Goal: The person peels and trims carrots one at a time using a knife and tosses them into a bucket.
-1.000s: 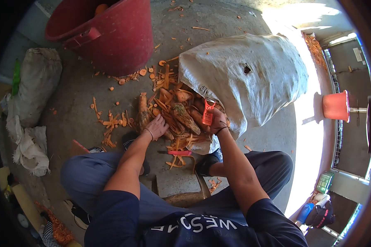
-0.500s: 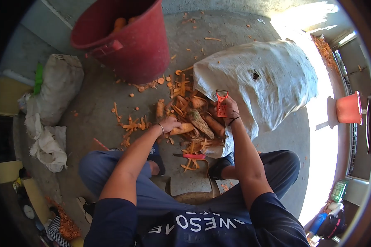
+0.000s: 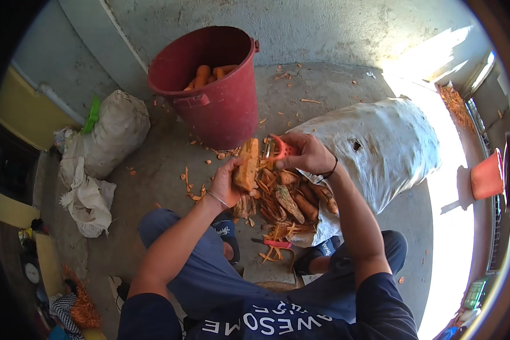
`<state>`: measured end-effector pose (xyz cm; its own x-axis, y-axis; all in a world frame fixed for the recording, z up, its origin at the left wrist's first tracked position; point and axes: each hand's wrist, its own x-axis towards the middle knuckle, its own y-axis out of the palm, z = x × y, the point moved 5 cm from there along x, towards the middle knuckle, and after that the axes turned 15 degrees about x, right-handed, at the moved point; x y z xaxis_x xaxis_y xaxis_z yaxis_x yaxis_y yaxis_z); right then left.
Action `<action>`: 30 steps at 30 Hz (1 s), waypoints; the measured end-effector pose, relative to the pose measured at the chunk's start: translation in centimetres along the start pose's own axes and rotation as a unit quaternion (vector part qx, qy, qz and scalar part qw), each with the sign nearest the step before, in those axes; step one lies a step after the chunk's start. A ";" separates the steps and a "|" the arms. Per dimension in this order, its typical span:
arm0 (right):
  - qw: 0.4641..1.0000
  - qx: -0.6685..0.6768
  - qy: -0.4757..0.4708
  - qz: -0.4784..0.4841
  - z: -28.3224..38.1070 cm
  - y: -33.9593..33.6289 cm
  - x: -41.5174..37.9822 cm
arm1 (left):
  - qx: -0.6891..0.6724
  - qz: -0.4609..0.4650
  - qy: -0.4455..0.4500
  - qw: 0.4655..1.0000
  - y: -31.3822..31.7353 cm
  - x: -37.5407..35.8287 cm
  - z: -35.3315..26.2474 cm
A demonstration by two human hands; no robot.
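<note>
My left hand (image 3: 228, 182) is closed around a thick carrot (image 3: 247, 164), held upright above the floor. In my right hand (image 3: 308, 154) is an orange-red peeler (image 3: 281, 148), its blade end close beside the carrot's right side. Beneath both hands lies a heap of unpeeled carrots (image 3: 307, 208) and peelings, spilling from the mouth of a big white sack (image 3: 379, 144). A knife with a red handle (image 3: 277, 244) rests on the floor between my feet, among strips of peel.
A dark red bucket (image 3: 232, 113) with carrots (image 3: 203, 76) inside stands ahead, near the wall. Another filled sack (image 3: 119, 124) leans at the left, with a crumpled sack (image 3: 88, 207) before it. A red pot (image 3: 486, 174) sits at the right in sunlight.
Both hands have risen from the heap and come together. The left now holds the carrot upright, and the peeler has moved over to it. The view has tilted up, showing more of the bucket.
</note>
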<state>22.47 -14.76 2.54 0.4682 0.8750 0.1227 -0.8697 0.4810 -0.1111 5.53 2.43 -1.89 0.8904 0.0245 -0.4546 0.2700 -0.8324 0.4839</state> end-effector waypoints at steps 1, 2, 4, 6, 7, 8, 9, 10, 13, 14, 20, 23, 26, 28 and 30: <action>1.000 -0.002 0.002 0.003 2.3 0.6 -0.3 | 0.016 0.022 0.002 1.000 0.1 -0.5 -0.3; 0.998 -0.030 0.003 0.047 4.2 1.7 -0.7 | 0.008 0.022 0.001 1.000 -0.3 -0.8 0.2; 0.994 -0.059 0.006 0.090 5.4 2.5 -0.9 | -0.014 0.023 0.003 1.000 -0.5 -0.9 0.3; 0.983 -0.116 0.062 0.126 4.5 3.2 -1.4 | -0.005 -0.005 -0.019 1.000 -0.4 -0.7 1.4; 0.983 -0.114 0.071 0.127 3.7 3.1 -1.6 | 0.009 -0.032 -0.040 0.999 -0.5 -0.6 2.3; 0.984 -0.080 0.078 0.140 2.5 2.9 -1.6 | 0.002 -0.032 -0.047 0.998 -1.2 -0.1 3.1; 0.984 -0.044 0.083 0.151 1.1 2.8 -1.6 | 0.005 -0.001 -0.073 0.997 -1.9 0.5 4.0; 0.984 -0.040 0.090 0.150 -0.6 2.9 -1.6 | 0.012 0.029 -0.099 0.995 -2.2 0.9 4.9; 0.956 0.225 0.148 0.116 -4.0 3.2 -1.7 | 0.029 -0.013 -0.136 0.990 -3.1 1.5 5.5; 0.947 0.265 0.153 0.102 -4.4 3.3 -1.8 | 0.032 -0.014 -0.138 0.990 -3.2 1.7 5.5; 0.902 0.365 0.219 -0.069 -9.0 2.5 -2.0 | -0.045 -0.015 -0.117 0.992 -2.7 2.3 5.6; 0.865 0.416 0.272 -0.074 -8.6 1.5 -2.4 | -0.042 -0.040 -0.135 0.989 -2.1 2.3 5.8; 0.886 0.409 0.219 -0.015 -6.1 1.6 -1.7 | -0.047 -0.027 -0.132 0.990 -1.7 2.5 5.5; 0.912 0.363 0.191 0.007 -4.4 1.6 -1.4 | -0.045 0.002 -0.117 0.992 -1.6 2.4 5.1; 0.996 0.033 0.011 0.080 -1.7 1.4 -1.1 | -0.033 0.013 -0.115 0.993 -1.7 2.3 4.8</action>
<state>20.97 -14.94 0.54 0.3247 0.9418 0.0869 -0.9417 0.3304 -0.0627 5.38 1.22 -7.34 0.7920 -0.1310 -0.5964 0.2776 -0.7927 0.5427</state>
